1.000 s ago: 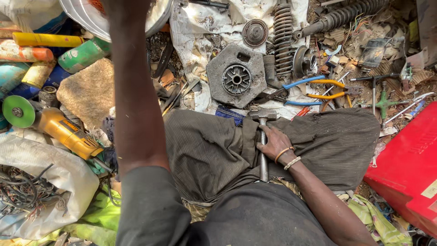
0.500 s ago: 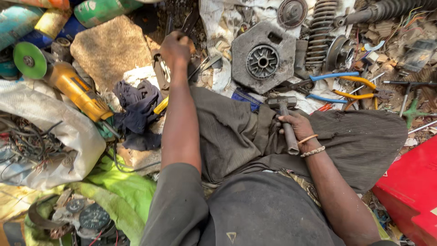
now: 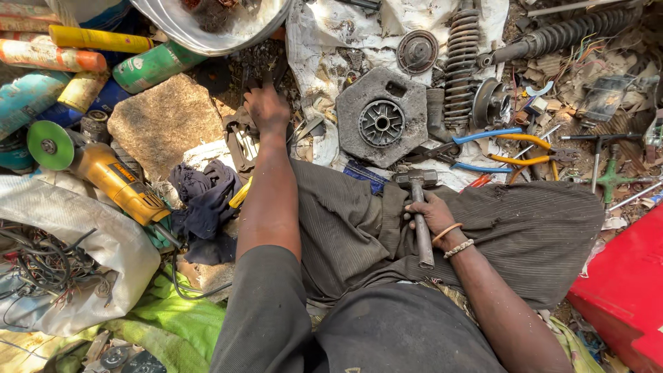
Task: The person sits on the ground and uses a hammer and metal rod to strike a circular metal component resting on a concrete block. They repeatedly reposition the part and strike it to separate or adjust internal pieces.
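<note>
My right hand [image 3: 432,215] rests on my lap and grips the metal handle of a hammer [image 3: 418,214], whose head points away from me. My left hand [image 3: 266,107] reaches forward, fingers down among dark metal scraps and small parts on the ground beside a flat stone [image 3: 162,121]. Whether it holds anything I cannot tell. A round grey clutch plate [image 3: 382,124] lies on dirty white cloth just beyond the hammer head.
A yellow angle grinder with a green disc [image 3: 97,169] lies at left, with spray cans [image 3: 103,52] above it. Coil springs [image 3: 464,62], blue and orange pliers [image 3: 497,148], a metal basin [image 3: 221,27], a white sack of wires [image 3: 62,255] and a red box [image 3: 625,290] surround me.
My left hand has stayed stretched forward, now lower among the scraps by the stone. The view has shifted back. My right hand keeps the hammer on my lap.
</note>
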